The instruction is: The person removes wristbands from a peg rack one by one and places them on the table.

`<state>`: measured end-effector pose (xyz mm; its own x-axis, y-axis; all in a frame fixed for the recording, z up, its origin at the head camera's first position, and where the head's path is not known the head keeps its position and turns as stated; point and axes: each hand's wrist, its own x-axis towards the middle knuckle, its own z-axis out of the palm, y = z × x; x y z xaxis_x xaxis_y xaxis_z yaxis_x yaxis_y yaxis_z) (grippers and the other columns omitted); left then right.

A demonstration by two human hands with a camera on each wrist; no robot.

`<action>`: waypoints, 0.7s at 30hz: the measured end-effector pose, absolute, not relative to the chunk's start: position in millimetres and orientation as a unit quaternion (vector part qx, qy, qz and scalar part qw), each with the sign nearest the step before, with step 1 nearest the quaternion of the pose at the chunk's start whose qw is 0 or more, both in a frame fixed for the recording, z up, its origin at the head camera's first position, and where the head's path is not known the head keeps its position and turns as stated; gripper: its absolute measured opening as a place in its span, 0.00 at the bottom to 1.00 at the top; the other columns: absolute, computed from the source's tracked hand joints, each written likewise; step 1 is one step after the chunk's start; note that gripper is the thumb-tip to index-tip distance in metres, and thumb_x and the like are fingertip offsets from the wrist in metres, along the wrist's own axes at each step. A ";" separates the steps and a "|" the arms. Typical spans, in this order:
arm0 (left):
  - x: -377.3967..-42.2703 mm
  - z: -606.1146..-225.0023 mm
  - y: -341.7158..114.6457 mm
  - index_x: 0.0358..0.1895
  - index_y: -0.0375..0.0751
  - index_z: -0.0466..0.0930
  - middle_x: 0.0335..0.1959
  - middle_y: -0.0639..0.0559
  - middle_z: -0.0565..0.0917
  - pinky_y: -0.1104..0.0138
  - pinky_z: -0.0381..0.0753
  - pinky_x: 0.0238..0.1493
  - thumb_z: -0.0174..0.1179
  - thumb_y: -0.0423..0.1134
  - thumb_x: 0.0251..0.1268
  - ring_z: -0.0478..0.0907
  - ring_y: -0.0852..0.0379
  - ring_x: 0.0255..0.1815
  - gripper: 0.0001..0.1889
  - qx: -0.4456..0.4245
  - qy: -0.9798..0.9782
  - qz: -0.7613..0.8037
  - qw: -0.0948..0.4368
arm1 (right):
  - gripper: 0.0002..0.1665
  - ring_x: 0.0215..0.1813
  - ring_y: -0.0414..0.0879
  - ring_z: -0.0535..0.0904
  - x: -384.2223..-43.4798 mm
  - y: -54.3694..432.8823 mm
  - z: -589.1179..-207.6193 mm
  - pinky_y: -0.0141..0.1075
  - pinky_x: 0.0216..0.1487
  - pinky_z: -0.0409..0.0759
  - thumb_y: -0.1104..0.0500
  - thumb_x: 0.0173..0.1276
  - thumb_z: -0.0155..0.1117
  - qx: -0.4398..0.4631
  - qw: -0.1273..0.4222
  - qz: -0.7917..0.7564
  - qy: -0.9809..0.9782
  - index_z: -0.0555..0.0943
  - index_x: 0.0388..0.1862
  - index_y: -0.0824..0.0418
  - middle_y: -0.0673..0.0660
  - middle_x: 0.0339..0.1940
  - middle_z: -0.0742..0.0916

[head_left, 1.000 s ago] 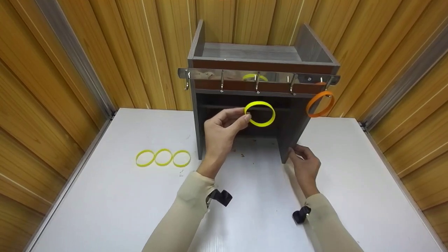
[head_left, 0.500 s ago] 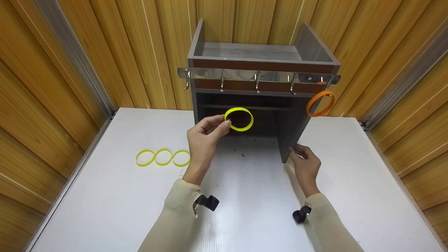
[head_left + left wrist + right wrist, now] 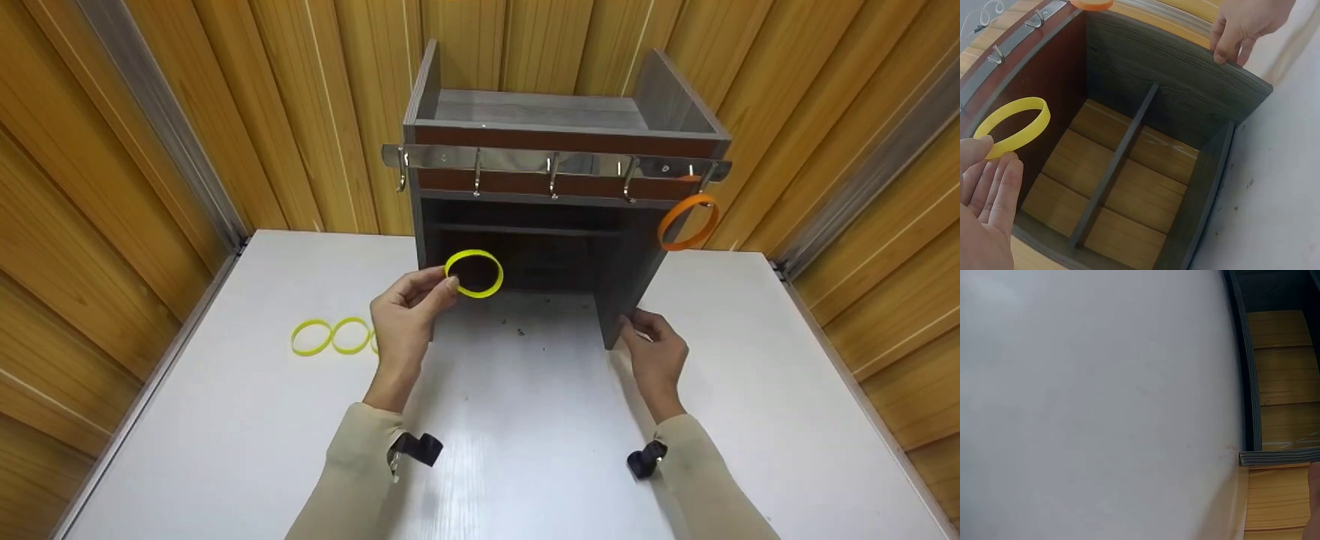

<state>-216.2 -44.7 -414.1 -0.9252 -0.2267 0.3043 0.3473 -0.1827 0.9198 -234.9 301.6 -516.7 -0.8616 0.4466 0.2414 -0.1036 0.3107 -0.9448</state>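
Note:
My left hand [image 3: 400, 324] pinches a yellow silicone wristband [image 3: 480, 295] at its left side, between thumb and fingers, in front of the grey shelf unit's opening. The left wrist view shows this wristband [image 3: 1028, 135] close before the brown front strip. My right hand [image 3: 657, 358] grips the lower front edge of the unit's right side panel [image 3: 626, 277], thumb on the near face. An orange wristband [image 3: 663, 231] hangs from the rightmost hook of the metal hook rail [image 3: 514, 159]. Three yellow wristbands [image 3: 311, 353] lie in a row on the table, the third mostly hidden by my left hand.
The shelf unit [image 3: 536, 112] stands on a white table [image 3: 225, 442], its other hooks bare. Wood-look panel walls [image 3: 337, 90] enclose the table at the back and both sides. Small dark crumbs [image 3: 520, 331] lie before the unit's opening.
My left hand has drawn the yellow wristband left and down, away from the hook rail, and now covers most of the third wristband on the table. My right hand has stayed put.

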 end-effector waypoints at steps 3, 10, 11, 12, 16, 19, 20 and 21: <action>-216.1 -420.7 -52.6 0.49 0.28 0.88 0.42 0.42 0.91 0.60 0.92 0.46 0.75 0.30 0.65 0.91 0.49 0.40 0.12 -0.041 -0.615 -0.765 0.189 | 0.13 0.47 0.38 0.86 -228.5 296.6 -506.9 0.22 0.47 0.85 0.68 0.73 0.71 -0.106 0.236 0.584 -0.770 0.85 0.54 0.72 0.65 0.51 0.88; -214.2 -435.6 -71.5 0.49 0.30 0.89 0.43 0.42 0.91 0.60 0.92 0.47 0.76 0.29 0.65 0.91 0.50 0.40 0.12 -0.011 -0.629 -0.753 0.194 | 0.12 0.45 0.38 0.86 -217.7 288.9 -490.5 0.22 0.44 0.85 0.69 0.72 0.71 -0.096 0.244 0.582 -0.770 0.85 0.52 0.74 0.67 0.49 0.88; -213.8 -437.4 -74.2 0.49 0.30 0.89 0.43 0.42 0.91 0.60 0.92 0.47 0.75 0.29 0.65 0.91 0.50 0.41 0.12 -0.006 -0.631 -0.751 0.193 | 0.12 0.45 0.38 0.86 -217.9 289.1 -490.5 0.22 0.44 0.85 0.69 0.72 0.71 -0.097 0.243 0.583 -0.769 0.85 0.52 0.74 0.67 0.49 0.88; -213.1 -438.9 -76.7 0.50 0.30 0.89 0.43 0.42 0.91 0.61 0.92 0.47 0.75 0.29 0.65 0.91 0.50 0.41 0.12 -0.001 -0.633 -0.750 0.192 | 0.13 0.45 0.38 0.86 -217.9 289.3 -490.6 0.22 0.44 0.85 0.69 0.72 0.71 -0.098 0.241 0.583 -0.769 0.85 0.52 0.74 0.67 0.49 0.88; -211.3 -445.5 -86.8 0.50 0.28 0.88 0.43 0.42 0.91 0.62 0.92 0.47 0.75 0.29 0.66 0.91 0.52 0.41 0.13 0.017 -0.637 -0.747 0.190 | 0.13 0.46 0.38 0.85 -219.3 290.3 -492.7 0.22 0.46 0.85 0.68 0.73 0.71 -0.102 0.236 0.586 -0.769 0.85 0.53 0.73 0.66 0.50 0.88; -209.2 -450.7 -94.5 0.50 0.27 0.88 0.43 0.42 0.91 0.62 0.92 0.47 0.74 0.29 0.66 0.91 0.52 0.41 0.13 0.025 -0.642 -0.743 0.189 | 0.13 0.47 0.38 0.85 -223.1 292.7 -498.4 0.23 0.47 0.85 0.69 0.72 0.71 -0.104 0.238 0.584 -0.769 0.85 0.53 0.73 0.66 0.50 0.88; -208.4 -452.6 -97.1 0.50 0.28 0.88 0.43 0.42 0.91 0.62 0.91 0.48 0.74 0.30 0.67 0.91 0.53 0.41 0.12 0.029 -0.643 -0.741 0.188 | 0.13 0.47 0.38 0.85 -225.1 294.2 -501.5 0.23 0.47 0.86 0.69 0.72 0.71 -0.105 0.239 0.585 -0.768 0.85 0.53 0.73 0.66 0.50 0.88; -207.5 -454.8 -100.0 0.50 0.28 0.88 0.44 0.41 0.91 0.62 0.91 0.48 0.74 0.29 0.67 0.91 0.52 0.42 0.12 0.029 -0.643 -0.741 0.188 | 0.13 0.47 0.39 0.85 -227.4 296.1 -505.3 0.23 0.47 0.86 0.68 0.72 0.71 -0.106 0.240 0.587 -0.766 0.85 0.53 0.73 0.66 0.50 0.88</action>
<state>-207.5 -100.0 -454.8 -0.9273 -0.3172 0.1989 0.2415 -0.1008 0.9651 -227.4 296.1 -505.3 -0.8619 0.4445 0.2438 -0.1193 0.2894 -0.9497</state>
